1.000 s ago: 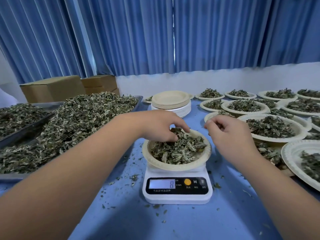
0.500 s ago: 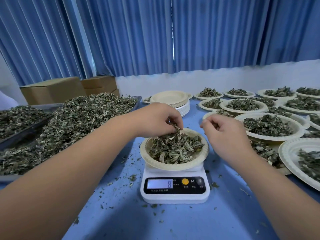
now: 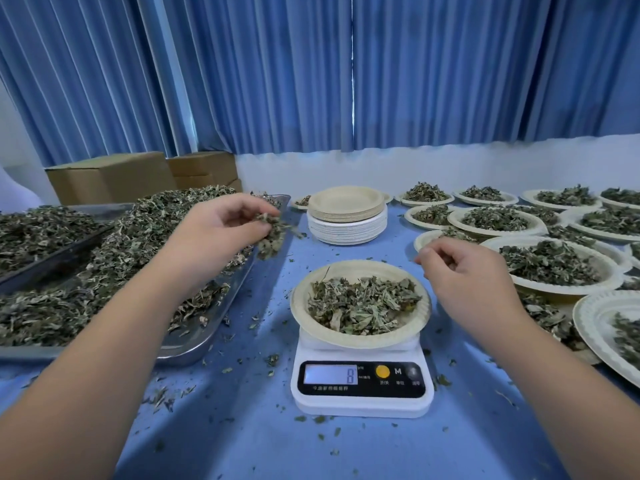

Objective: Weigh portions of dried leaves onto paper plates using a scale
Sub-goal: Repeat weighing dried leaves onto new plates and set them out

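A white digital scale (image 3: 362, 389) stands in the middle of the blue table, its display reading 8. On it sits a paper plate (image 3: 360, 336) holding a small heap of dried leaves (image 3: 362, 304). My left hand (image 3: 221, 230) hovers over the right edge of the metal tray (image 3: 194, 344), pinching a clump of dried leaves (image 3: 273, 233). My right hand (image 3: 467, 275) floats just right of the plate, fingers loosely curled with nothing visible in them.
The tray carries a big heap of loose leaves (image 3: 104, 265). A stack of unused paper plates (image 3: 346, 213) stands behind the scale. Several filled plates (image 3: 554, 265) cover the right side. Cardboard boxes (image 3: 114, 176) stand at the back left. Leaf crumbs litter the table.
My left hand has lifted a clump of leaves out of the plate on the scale and carried it left, over the tray. My right hand has stayed beside the plate.
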Available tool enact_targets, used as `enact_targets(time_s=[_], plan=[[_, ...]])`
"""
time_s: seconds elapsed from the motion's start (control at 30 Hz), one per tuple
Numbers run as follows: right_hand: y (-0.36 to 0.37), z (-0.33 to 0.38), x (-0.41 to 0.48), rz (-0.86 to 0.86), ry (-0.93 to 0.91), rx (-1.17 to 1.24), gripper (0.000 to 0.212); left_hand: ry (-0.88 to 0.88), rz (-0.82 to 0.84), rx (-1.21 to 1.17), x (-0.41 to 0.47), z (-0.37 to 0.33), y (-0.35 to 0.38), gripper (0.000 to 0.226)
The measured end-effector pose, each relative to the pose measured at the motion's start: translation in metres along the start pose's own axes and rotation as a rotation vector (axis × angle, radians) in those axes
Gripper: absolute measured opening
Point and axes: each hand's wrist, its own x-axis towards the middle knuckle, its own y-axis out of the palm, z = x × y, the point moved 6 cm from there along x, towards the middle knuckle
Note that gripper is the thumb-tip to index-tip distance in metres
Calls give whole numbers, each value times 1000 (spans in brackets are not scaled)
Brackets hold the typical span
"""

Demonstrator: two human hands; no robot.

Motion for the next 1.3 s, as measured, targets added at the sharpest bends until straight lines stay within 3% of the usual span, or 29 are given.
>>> enact_targets(time_s=[0.13, 0.3, 0.43, 0.73, 0.87, 1.03, 1.3], plan=[[1, 1, -1, -9, -4, 1, 26, -115, -156, -10, -7, 42, -34, 23], [2, 2, -1, -10, -10, -32, 25, -203, -271, 192, -13, 80, -55, 19], [-1, 3, -1, -19, -11, -57, 26, -272, -240, 415, -13, 94, -56, 19], [-5, 5, -3, -19, 9, -85, 28, -244, -128, 535, -14, 94, -40, 20], [-6, 6, -4, -15, 14, -79, 28, -149, -131, 571, -17, 78, -28, 16], [-5, 7, -5, -8, 14, -88, 26, 100, -107, 496, -26, 41, 4, 16], [-5, 8, -5, -9, 18, -87, 24, 331, 55, 334, -50, -6, 58, 12]])
